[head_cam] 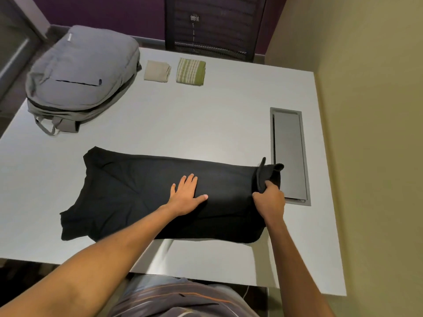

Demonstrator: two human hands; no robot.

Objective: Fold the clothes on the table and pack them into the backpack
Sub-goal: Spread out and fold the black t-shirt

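Black shirt (128,193) | left hand (186,195) flat, pressing | right hand (270,197) gripping raised end

Looks like an office or meeting rm. Evidence: plain pale-grey bench (206,124) w/ a flush metal cable hatch (289,154) set into its top near the right edge, typical conference-desk fitting. A black mesh-back office chair (212,26) stands at the far side. Walls are bare: purple panel (103,10) behind the chair, beige painted wall (370,110) on the right. Grey floor strip and a glazed partition or door frame (13,46) at far left, hard to tell which. No household furniture in view.
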